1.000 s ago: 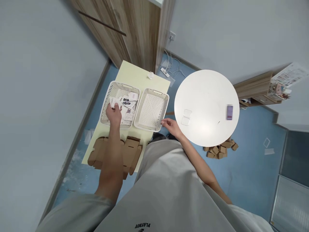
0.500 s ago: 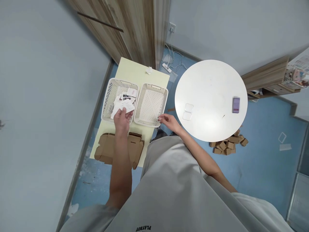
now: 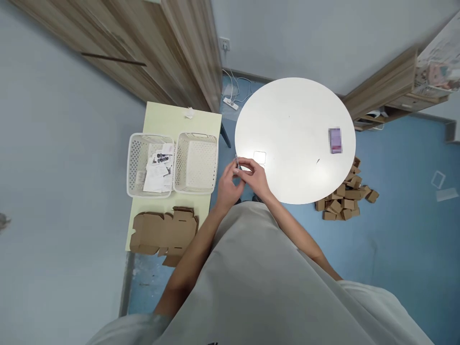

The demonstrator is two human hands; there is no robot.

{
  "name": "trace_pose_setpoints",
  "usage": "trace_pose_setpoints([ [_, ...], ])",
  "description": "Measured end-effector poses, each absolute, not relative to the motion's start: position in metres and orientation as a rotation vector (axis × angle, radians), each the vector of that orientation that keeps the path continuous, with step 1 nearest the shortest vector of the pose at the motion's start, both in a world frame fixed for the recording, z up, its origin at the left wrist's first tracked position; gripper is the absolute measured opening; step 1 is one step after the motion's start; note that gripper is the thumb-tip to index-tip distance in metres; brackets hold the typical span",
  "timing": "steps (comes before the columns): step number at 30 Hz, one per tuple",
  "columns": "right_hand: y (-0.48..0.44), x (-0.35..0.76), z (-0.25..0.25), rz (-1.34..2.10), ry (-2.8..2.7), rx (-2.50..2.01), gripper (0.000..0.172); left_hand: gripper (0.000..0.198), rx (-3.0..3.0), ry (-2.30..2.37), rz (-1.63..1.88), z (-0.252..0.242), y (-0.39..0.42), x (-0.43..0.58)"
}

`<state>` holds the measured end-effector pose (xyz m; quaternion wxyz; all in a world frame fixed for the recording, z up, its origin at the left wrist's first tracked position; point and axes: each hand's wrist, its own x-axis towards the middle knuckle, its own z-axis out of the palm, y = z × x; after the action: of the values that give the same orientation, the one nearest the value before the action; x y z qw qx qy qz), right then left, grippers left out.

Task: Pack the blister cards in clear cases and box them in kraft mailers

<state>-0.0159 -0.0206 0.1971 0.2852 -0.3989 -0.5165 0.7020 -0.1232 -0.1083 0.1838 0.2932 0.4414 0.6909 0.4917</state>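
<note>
My left hand (image 3: 228,188) and my right hand (image 3: 256,176) meet at the left edge of the round white table (image 3: 294,129). Their fingers are closed together around a small thin item, too small to make out. Just beyond my right hand, a clear case (image 3: 259,158) lies on the round table, partly hidden by the fingers. To the left, a white basket (image 3: 132,165) holds white papers (image 3: 154,178) and cards with dark round spots (image 3: 163,158). Beside it stands a second white basket (image 3: 197,165) with nothing visible inside.
Flattened brown cardboard (image 3: 163,232) lies at the near end of the pale yellow table (image 3: 161,115). A purple box (image 3: 335,140) sits on the right of the round table. Small brown boxes (image 3: 347,203) are piled on the floor. A power strip (image 3: 230,103) lies behind.
My left hand has left the papers in the basket and moved right to meet my right hand. The view has shifted right, toward the round table.
</note>
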Motion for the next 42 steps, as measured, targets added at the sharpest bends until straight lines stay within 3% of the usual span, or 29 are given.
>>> trace_pose_setpoints([
  [6,0.001,0.037,0.184,1.865,-1.212,-1.239,0.048,0.051,1.210,1.845,1.214,0.190,-0.092,-0.089],
  [10,0.016,0.064,0.174,1.852,-1.100,-1.300,0.051,0.051,0.860,1.970,1.269,0.187,-0.077,-0.078],
  [17,0.035,0.097,0.166,1.937,-1.096,-1.326,0.049,0.046,0.410,1.726,1.289,0.177,-0.051,-0.061],
  [25,0.040,0.100,0.163,2.015,-1.221,-1.254,0.042,0.041,0.560,1.692,1.307,0.200,-0.039,-0.035],
  [35,0.031,0.090,0.159,2.290,-0.977,-1.081,0.036,0.039,0.914,1.920,1.233,0.205,-0.038,-0.018],
  [42,0.036,0.094,0.162,2.283,-1.020,-1.086,0.043,0.036,0.837,1.802,1.316,0.209,-0.045,-0.024],
])
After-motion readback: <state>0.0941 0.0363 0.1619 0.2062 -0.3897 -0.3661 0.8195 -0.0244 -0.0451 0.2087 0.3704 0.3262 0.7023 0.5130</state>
